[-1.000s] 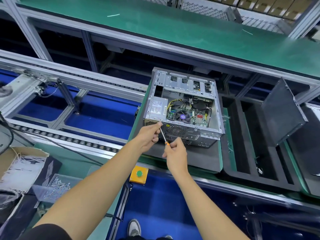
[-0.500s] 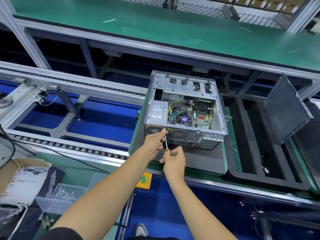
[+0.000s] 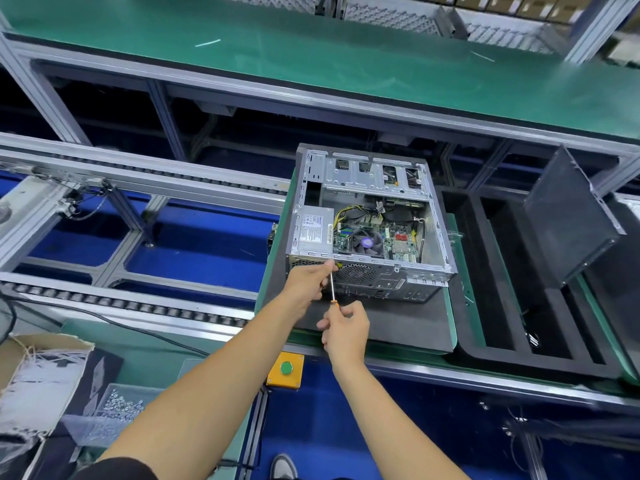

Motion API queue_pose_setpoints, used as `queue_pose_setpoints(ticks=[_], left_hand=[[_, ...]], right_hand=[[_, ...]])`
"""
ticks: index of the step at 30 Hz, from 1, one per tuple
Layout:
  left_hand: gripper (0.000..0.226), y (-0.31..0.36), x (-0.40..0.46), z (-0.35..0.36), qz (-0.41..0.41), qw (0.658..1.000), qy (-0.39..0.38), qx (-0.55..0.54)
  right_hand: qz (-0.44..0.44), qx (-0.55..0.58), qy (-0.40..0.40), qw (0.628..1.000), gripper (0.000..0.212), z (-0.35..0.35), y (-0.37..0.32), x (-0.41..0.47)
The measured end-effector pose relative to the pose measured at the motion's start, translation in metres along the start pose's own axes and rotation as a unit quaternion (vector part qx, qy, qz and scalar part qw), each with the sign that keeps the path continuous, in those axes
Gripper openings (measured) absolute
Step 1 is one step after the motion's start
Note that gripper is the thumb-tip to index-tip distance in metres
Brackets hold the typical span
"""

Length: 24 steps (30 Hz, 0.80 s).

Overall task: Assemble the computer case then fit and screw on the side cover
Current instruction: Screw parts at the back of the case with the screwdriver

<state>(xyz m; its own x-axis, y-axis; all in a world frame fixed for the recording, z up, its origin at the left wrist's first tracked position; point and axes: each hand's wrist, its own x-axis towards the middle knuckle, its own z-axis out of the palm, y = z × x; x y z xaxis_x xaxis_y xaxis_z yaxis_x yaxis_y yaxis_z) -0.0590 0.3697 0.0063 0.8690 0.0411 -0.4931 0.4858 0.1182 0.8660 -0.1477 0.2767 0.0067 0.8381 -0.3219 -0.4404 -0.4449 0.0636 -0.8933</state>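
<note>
An open computer case (image 3: 437, 216) lies on its side on a black foam pad (image 3: 398, 323), showing its motherboard, fan and power supply. A screwdriver (image 3: 332, 287) with an orange handle points up at the case's rear panel, near the top left corner. My right hand (image 3: 346, 329) grips the handle from below. My left hand (image 3: 310, 280) pinches the shaft near the tip, against the rear panel. A dark side cover (image 3: 568, 216) leans upright to the right of the case.
A black foam tray (image 3: 485, 271) with long slots sits right of the case. A yellow box with a green button (image 3: 286, 368) is mounted on the bench edge. A clear bin of screws (image 3: 117, 407) and an open cardboard box (image 3: 38, 375) stand at lower left. Roller conveyor rails (image 3: 138, 306) run to the left.
The camera view has shifted slightly and the case now appears lower in the picture. Both hands stay on the screwdriver at the same corner of the rear panel.
</note>
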Motion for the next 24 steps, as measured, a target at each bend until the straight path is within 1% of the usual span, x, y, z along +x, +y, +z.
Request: queue_pose_setpoints(ticks=[6, 9, 14, 19, 24], left_hand=[[0.030, 0.002, 0.000, -0.004, 0.028, 0.998, 0.002, 0.059], [0.031, -0.002, 0.000, -0.003, 0.054, 0.994, 0.026, 0.093], [0.032, -0.008, 0.002, 0.001, 0.074, 0.993, 0.051, 0.081], [0.029, -0.013, 0.002, 0.007, 0.098, 0.984, 0.105, 0.108], [0.030, -0.010, 0.000, 0.004, 0.095, 0.985, 0.081, 0.116]], right_hand=[[0.005, 0.006, 0.003, 1.000, 0.014, 0.004, 0.002, 0.000], [0.003, 0.002, 0.005, 1.000, 0.014, 0.003, 0.002, 0.000], [-0.003, -0.011, 0.010, 1.000, 0.015, 0.004, 0.002, 0.000], [0.000, -0.003, 0.009, 1.000, 0.016, 0.005, 0.003, 0.001], [0.006, -0.001, 0.010, 1.000, 0.017, 0.004, 0.004, 0.003]])
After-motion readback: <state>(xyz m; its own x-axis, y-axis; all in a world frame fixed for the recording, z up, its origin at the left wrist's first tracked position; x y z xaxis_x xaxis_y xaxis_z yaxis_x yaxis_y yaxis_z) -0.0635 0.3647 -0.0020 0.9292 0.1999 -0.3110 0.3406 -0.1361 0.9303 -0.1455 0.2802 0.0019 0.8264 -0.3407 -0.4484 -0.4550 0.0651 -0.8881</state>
